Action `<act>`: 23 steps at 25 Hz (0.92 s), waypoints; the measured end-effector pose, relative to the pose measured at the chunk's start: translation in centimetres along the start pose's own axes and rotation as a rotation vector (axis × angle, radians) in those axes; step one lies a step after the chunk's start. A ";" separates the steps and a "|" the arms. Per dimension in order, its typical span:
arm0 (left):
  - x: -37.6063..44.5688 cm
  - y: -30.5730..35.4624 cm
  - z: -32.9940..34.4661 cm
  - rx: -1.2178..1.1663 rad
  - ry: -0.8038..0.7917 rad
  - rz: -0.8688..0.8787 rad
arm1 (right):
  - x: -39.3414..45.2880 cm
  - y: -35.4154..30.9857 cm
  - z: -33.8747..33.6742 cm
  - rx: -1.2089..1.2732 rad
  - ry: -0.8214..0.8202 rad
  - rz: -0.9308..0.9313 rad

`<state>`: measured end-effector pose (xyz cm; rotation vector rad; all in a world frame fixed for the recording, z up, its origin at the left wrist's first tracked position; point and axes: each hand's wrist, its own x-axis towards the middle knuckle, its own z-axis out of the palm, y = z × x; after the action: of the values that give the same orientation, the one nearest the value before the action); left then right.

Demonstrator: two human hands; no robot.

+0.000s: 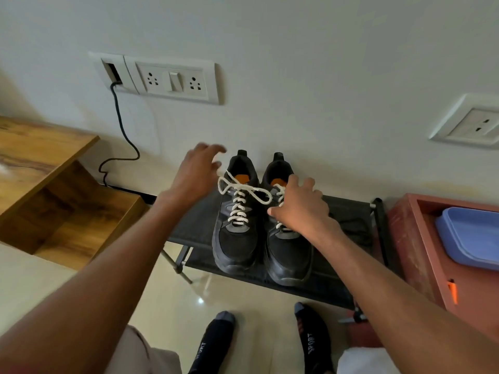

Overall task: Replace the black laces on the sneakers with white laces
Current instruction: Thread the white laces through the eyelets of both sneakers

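Sneakers of black mesh with orange insoles stood side by side, toes toward the person, on a low black fabric shoe rack (pixel 334 282) against the pale wall. The left sneaker (pixel 235 238) carried a white lace (pixel 237 203) tied in a bow. The left hand (pixel 194 174) hovered just beside its collar, fingers spread and holding nothing. The right hand (pixel 299 206) lay over the right sneaker (pixel 289 255), fingers curled onto its white lacing (pixel 280 197).
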<state>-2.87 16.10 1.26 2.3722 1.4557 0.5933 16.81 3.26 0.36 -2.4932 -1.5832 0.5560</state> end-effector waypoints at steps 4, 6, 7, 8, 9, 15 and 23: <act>6.7 3.6 0.5 0.495 -0.263 0.640 | -0.7 -0.7 1.1 -0.020 -0.051 -0.069; 8.9 4.9 1.9 0.753 -0.400 0.901 | -0.4 -0.4 0.7 0.015 -0.025 -0.052; 9.4 4.8 2.8 0.825 -0.444 0.972 | -0.3 -0.4 0.4 0.040 -0.015 -0.043; 9.6 4.5 3.6 0.883 -0.454 1.028 | -0.2 -0.3 0.3 0.055 -0.007 -0.038; 9.6 4.1 4.2 0.931 -0.428 1.064 | -0.2 -0.3 0.2 0.059 -0.001 -0.041; 9.1 4.6 5.5 0.889 -0.331 1.124 | 0.1 0.2 -0.2 0.040 -0.020 -0.085; 6.2 4.1 -3.7 0.741 -0.418 0.636 | -2.3 -0.9 -3.4 0.211 0.187 -0.204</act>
<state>1.03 19.93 7.52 3.2757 0.7866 -0.4128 16.50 1.84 4.30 -2.1328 -1.5919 0.4230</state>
